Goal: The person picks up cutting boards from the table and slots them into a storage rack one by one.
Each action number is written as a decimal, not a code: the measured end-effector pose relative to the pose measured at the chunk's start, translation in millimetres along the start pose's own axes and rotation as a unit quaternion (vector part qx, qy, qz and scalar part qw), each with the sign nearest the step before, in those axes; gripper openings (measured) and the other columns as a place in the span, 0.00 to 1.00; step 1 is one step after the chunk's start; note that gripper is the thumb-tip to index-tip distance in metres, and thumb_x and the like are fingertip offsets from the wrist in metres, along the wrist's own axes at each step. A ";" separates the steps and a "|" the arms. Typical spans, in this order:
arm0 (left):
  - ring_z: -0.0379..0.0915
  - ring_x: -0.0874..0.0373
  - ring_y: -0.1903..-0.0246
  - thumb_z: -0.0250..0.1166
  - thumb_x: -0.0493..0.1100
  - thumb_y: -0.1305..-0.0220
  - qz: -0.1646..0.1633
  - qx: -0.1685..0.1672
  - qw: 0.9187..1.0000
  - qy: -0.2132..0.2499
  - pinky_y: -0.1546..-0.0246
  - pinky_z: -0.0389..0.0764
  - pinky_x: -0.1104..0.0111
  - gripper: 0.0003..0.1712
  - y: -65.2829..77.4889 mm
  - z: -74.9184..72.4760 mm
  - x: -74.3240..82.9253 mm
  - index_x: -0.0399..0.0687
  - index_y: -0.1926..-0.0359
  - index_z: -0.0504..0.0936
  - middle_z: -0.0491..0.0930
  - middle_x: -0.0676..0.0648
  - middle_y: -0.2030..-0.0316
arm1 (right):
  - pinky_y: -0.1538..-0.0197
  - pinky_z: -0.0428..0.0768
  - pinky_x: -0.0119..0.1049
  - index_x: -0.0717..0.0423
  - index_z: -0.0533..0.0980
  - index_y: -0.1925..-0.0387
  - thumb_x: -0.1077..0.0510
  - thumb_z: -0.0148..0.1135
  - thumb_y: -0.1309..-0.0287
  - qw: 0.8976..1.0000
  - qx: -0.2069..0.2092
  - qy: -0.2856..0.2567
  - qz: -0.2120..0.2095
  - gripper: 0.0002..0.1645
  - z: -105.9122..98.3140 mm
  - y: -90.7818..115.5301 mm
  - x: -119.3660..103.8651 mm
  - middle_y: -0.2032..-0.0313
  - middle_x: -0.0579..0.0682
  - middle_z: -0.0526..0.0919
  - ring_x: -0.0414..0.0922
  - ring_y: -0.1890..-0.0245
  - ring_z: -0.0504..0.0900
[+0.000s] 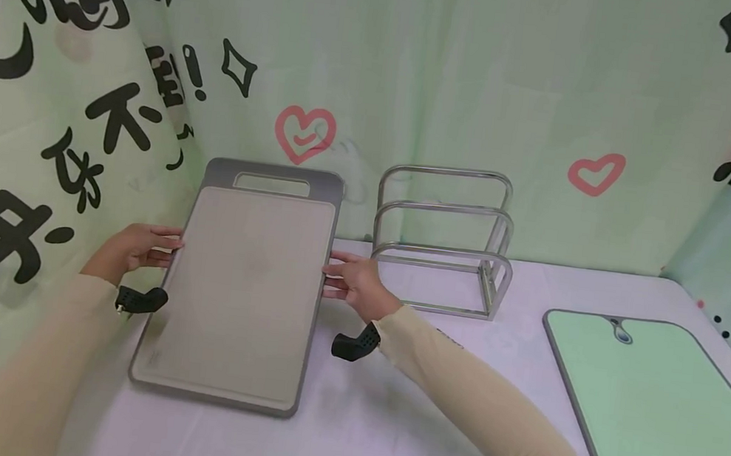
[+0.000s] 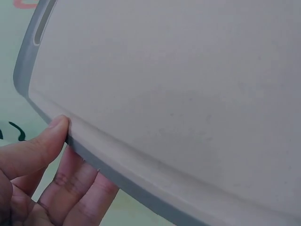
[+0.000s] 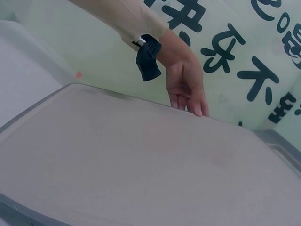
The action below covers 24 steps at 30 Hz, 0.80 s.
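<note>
A cutting board [image 1: 245, 290] with a beige face, grey rim and slotted handle at its top stands tilted between both hands, its lower edge low over or on the table. On its left edge, my left hand [image 1: 138, 252] pinches the rim; the left wrist view shows the thumb [image 2: 56, 129] on the face and the fingers behind. My right hand [image 1: 360, 283] holds the opposite edge, its fingertips at the rim. In the right wrist view the left hand [image 3: 187, 89] appears across the board's far edge. The board's back is hidden.
Just right of the right hand stands a metal wire rack [image 1: 443, 249] with upright loops. A green board [image 1: 661, 408] with a grey edge lies at the right on the white-covered table [image 1: 398, 425]. Printed green curtains [image 1: 487, 85] enclose the back and sides.
</note>
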<state>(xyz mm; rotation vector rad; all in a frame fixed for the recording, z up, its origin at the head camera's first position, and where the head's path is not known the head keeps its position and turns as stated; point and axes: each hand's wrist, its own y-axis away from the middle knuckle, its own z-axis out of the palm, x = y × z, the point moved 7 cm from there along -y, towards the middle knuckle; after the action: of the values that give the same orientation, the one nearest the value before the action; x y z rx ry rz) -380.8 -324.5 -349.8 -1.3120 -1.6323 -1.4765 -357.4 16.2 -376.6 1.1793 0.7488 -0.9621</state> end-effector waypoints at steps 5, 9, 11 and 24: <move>0.78 0.68 0.76 0.58 0.36 0.35 0.036 0.012 0.999 0.016 0.70 0.81 0.76 0.24 5.8 0.8 12.6 0.74 0.79 0.79 0.81 0.64 0.78 | 0.67 0.85 0.39 0.57 0.75 0.44 0.72 0.58 0.44 0.999 0.007 0.018 -0.035 0.25 -1.9 3.1 -17.3 0.68 0.52 0.82 0.41 0.75 0.81; 0.79 0.68 0.76 0.59 0.36 0.36 0.069 0.018 0.996 0.047 0.71 0.81 0.76 0.23 9.6 0.9 19.5 0.75 0.77 0.81 0.82 0.64 0.77 | 0.68 0.85 0.38 0.58 0.75 0.44 0.71 0.59 0.44 0.997 0.006 0.029 -0.066 0.24 -3.2 5.0 -28.7 0.74 0.47 0.81 0.39 0.77 0.81; 0.80 0.68 0.77 0.61 0.36 0.37 0.087 0.022 0.994 0.069 0.72 0.82 0.76 0.22 12.4 -0.4 21.9 0.74 0.76 0.82 0.82 0.63 0.77 | 0.69 0.85 0.38 0.58 0.76 0.45 0.71 0.60 0.44 0.996 0.006 0.036 -0.082 0.23 -3.0 6.3 -33.6 0.76 0.46 0.81 0.38 0.78 0.81; 0.83 0.66 0.72 0.60 0.31 0.39 0.228 0.029 0.956 0.184 0.71 0.83 0.75 0.17 37.0 -3.3 43.1 0.62 0.66 0.87 0.85 0.57 0.72 | 0.58 0.84 0.46 0.55 0.78 0.47 0.68 0.61 0.44 0.985 0.009 0.075 -0.155 0.21 -0.5 19.5 -63.7 0.52 0.60 0.83 0.40 0.70 0.82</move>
<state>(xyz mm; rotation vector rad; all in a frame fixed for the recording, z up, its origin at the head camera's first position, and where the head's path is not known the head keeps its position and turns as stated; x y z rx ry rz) -362.9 -318.7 -296.1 -1.1911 -1.0403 -1.2796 -366.4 32.4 -312.6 1.1805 1.0689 -1.1475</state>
